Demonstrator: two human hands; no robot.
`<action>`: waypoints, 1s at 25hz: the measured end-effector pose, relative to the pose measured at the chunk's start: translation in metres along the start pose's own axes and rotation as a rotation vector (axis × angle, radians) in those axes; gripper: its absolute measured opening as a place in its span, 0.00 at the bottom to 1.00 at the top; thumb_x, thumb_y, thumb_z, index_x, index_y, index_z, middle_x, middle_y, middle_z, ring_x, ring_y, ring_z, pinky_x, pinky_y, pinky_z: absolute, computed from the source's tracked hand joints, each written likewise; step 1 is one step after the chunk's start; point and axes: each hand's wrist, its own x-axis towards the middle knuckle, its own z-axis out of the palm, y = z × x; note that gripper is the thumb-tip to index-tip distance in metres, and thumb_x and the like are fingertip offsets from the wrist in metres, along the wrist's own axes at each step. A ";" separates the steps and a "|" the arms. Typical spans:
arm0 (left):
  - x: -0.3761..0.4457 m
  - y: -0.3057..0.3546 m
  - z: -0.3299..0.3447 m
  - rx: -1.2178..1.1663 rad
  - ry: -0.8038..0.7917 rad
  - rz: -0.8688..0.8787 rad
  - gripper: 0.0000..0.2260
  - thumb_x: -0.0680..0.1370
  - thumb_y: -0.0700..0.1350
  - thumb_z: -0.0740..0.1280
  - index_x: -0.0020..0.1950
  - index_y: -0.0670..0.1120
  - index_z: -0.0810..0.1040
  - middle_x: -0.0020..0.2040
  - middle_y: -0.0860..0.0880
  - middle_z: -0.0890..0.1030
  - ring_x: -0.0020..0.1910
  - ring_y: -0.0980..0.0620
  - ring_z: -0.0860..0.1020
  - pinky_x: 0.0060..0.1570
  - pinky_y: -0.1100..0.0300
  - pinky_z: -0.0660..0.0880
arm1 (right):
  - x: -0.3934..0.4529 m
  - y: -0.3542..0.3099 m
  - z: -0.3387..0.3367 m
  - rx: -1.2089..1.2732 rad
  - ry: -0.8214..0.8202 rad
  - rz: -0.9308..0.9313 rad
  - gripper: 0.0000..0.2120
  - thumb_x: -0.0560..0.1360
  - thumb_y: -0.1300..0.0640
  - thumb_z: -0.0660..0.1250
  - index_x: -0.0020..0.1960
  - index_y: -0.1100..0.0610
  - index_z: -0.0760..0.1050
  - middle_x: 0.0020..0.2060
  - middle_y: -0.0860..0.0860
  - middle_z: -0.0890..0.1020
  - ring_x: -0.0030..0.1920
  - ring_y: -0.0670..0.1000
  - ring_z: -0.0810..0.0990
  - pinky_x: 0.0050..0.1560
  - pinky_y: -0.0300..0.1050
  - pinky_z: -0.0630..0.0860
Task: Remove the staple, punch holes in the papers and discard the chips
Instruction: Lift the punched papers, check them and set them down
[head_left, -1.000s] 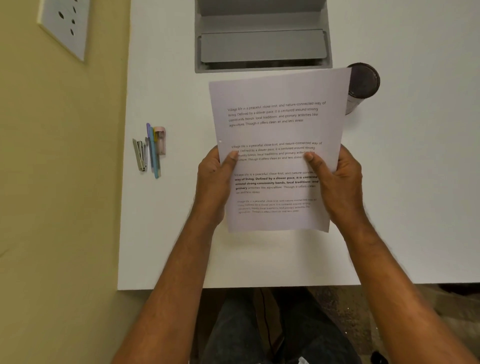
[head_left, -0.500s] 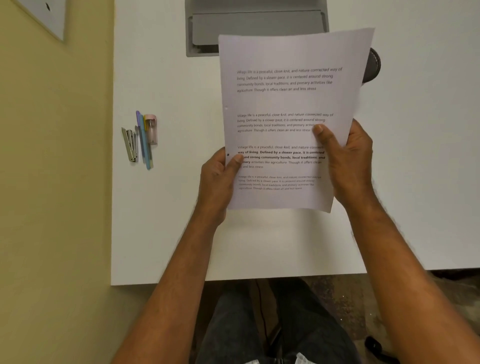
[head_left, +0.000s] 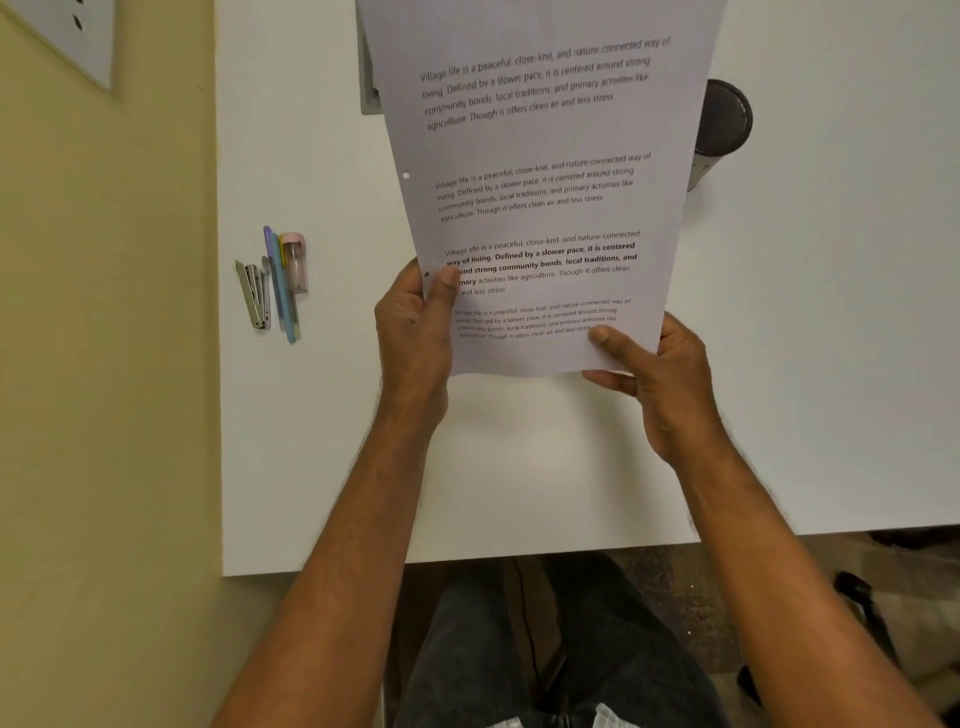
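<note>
grip: both hands pinch papers, thumbs on top, left hand at left edge, right hand at bottom-right corner | table below, sheets lifted over it, long axis pointing away from person | two punched holes on left edge, lower one beside left thumb, left hand nearer | staple tool and pens well left | dark cup behind right edge

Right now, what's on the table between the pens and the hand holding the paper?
Nothing: in the head view, only bare white table lies between the coloured pens and the left hand.
</note>
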 end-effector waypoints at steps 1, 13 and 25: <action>-0.001 -0.001 -0.001 0.005 -0.003 -0.006 0.08 0.84 0.42 0.65 0.58 0.53 0.82 0.52 0.56 0.87 0.50 0.54 0.85 0.49 0.58 0.82 | -0.002 0.003 -0.002 -0.016 -0.010 0.015 0.13 0.79 0.62 0.75 0.60 0.50 0.84 0.56 0.49 0.90 0.56 0.51 0.89 0.48 0.46 0.87; -0.055 -0.032 -0.080 0.061 -0.069 -0.381 0.07 0.83 0.48 0.68 0.60 0.55 0.83 0.56 0.51 0.88 0.54 0.47 0.87 0.44 0.58 0.84 | -0.014 0.016 0.016 -0.166 -0.158 0.044 0.10 0.84 0.60 0.69 0.61 0.48 0.83 0.55 0.47 0.90 0.54 0.50 0.89 0.50 0.42 0.86; -0.041 -0.037 -0.137 0.037 0.078 -0.327 0.11 0.83 0.45 0.68 0.66 0.52 0.80 0.59 0.49 0.87 0.56 0.47 0.86 0.52 0.52 0.85 | -0.051 0.075 0.043 -0.629 -0.160 -0.194 0.22 0.87 0.39 0.53 0.68 0.49 0.78 0.63 0.40 0.83 0.63 0.39 0.80 0.64 0.33 0.77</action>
